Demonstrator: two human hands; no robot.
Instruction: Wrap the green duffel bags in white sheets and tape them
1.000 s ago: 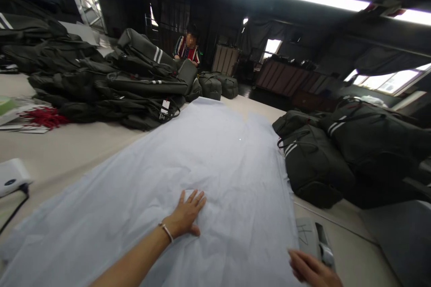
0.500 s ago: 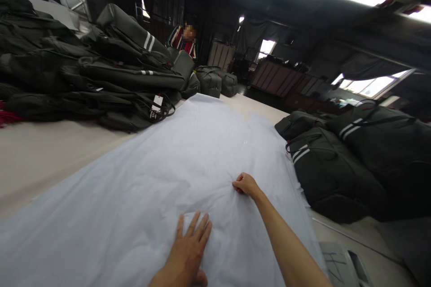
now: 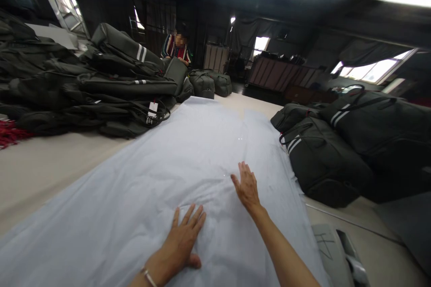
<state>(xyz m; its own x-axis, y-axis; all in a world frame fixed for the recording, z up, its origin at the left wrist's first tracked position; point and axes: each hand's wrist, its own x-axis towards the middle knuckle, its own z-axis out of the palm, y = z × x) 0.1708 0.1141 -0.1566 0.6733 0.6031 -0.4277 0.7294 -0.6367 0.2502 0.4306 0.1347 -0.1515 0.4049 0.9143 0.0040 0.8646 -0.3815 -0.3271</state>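
A large sheet of thin white paper [image 3: 188, 157] lies spread along the table, wrinkled near me. My left hand [image 3: 183, 240] rests flat on it, fingers spread, palm down. My right hand [image 3: 247, 186] is stretched out further ahead with open fingers, lying on the sheet just right of the middle. Neither hand holds anything.
A tall heap of dark green duffel bags [image 3: 101, 85] lies on the table's left side, more bags [image 3: 340, 143] on the right. A grey device [image 3: 340, 251] sits at the right edge near me. Red cords [image 3: 10, 132] lie far left. A person [image 3: 175, 47] sits at the far end.
My right hand, which pinched the sheet half a second ago, has opened and lies flat. My left hand has stayed pressed on the sheet. The view shifted slightly.
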